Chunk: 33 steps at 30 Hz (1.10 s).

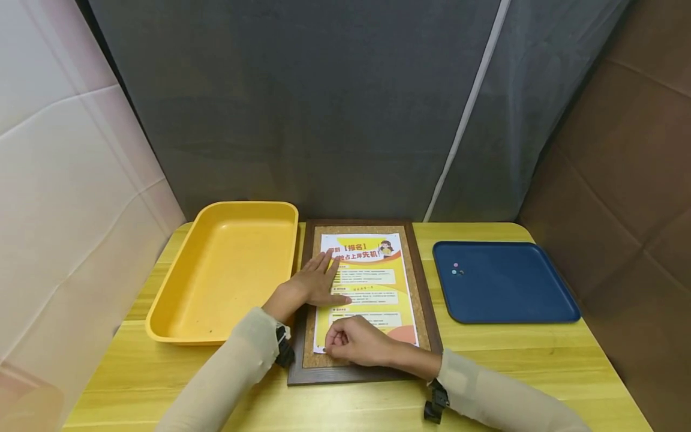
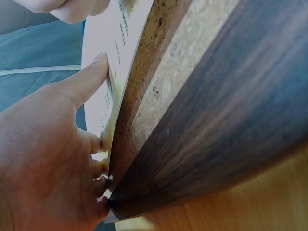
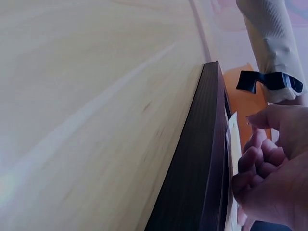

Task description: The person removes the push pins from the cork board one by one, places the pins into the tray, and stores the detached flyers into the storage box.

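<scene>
A yellow and white printed poster [image 1: 385, 306] lies on a framed cork board [image 1: 426, 312]. My left hand [image 1: 315, 283] rests on the poster's left side with fingers spread, the thumb pressing its middle. The left wrist view shows that palm [image 2: 43, 154] beside the dark wooden frame [image 2: 226, 96]. At the poster's lower left corner my right hand [image 1: 358, 342] has its fingers curled, thumb and forefinger pinching a small dark pushpin [image 1: 324, 350]. From the right wrist, the curled hand [image 3: 274, 168] hovers close to the poster's raised edge [image 3: 234, 134]; the pushpin is mostly hidden there.
To the left stands a deep yellow tray [image 1: 227, 264], close beside the board. A flat blue tray [image 1: 507, 282] lies on the right with several tiny pushpins [image 1: 456, 272] near its left side. Grey cloth [image 1: 302, 108] hangs behind the wooden table [image 1: 518, 360].
</scene>
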Available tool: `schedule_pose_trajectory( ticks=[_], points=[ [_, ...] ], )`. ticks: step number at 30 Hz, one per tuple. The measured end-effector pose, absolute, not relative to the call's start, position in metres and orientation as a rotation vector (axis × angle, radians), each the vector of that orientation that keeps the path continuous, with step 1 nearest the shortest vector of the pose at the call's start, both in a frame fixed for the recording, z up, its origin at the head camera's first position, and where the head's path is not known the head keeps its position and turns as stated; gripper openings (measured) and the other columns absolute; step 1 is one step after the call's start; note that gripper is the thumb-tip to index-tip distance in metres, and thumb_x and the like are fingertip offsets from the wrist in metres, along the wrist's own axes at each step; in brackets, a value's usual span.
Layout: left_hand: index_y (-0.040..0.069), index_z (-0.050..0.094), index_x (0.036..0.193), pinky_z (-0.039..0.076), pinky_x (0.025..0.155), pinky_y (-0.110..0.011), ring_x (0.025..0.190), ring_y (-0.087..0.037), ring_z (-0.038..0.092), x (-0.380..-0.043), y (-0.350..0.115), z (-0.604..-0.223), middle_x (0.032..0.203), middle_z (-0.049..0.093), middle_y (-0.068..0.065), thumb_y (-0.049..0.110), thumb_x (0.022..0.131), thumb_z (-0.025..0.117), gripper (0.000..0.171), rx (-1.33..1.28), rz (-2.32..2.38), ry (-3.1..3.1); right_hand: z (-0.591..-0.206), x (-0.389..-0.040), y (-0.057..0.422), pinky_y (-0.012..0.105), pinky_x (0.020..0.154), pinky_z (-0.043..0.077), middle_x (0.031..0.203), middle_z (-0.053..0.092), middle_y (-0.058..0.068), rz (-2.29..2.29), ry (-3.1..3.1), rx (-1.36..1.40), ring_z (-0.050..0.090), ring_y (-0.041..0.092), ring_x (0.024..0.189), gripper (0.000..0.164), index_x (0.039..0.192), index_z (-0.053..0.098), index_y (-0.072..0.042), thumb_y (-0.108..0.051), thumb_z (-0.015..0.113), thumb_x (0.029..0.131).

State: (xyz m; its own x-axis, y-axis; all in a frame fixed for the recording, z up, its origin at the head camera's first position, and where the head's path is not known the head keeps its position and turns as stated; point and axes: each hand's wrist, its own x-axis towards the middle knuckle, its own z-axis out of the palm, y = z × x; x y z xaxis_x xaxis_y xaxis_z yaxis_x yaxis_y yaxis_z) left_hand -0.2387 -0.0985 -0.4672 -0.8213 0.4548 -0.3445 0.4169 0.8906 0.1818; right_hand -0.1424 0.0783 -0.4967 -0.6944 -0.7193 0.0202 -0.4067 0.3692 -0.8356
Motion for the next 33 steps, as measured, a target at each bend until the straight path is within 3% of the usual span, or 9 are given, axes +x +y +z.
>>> schedule_pose_trajectory(
  ticks=[8,26,33],
  points=[
    [0.003,0.009,0.17,0.01,0.132,-0.05,0.164,-0.039,0.001,-0.239,-0.098,-0.466,0.176,-0.005,-0.022,0.069,0.099,0.057,0.108,0.636,0.115,2.674,-0.496,-0.147,0.094,0.014,0.061,0.045,0.074,0.059,-0.012,-1.297,2.233,-0.968,0.05,-0.003,0.064,0.01,0.093,0.075,-0.011,-0.002,0.071,0.097],
    [0.003,0.009,0.17,0.01,0.132,-0.05,0.164,-0.038,0.0,-0.24,-0.099,-0.465,0.176,-0.005,-0.021,0.071,0.098,0.056,0.109,0.627,0.114,2.67,-0.49,-0.167,0.139,0.017,0.062,0.044,0.077,0.059,-0.011,-1.29,2.317,-1.05,0.05,0.0,0.068,0.01,0.093,0.074,-0.014,-0.005,0.074,0.095],
    [0.003,0.008,0.17,0.008,0.132,-0.052,0.164,-0.037,-0.002,-0.24,-0.099,-0.465,0.177,-0.007,-0.02,0.071,0.098,0.055,0.109,0.628,0.114,2.656,-0.488,-0.173,0.163,0.018,0.061,0.041,0.078,0.06,-0.007,-1.339,2.315,-1.039,0.05,0.003,0.07,0.007,0.092,0.074,-0.011,-0.006,0.074,0.097]
  ],
)
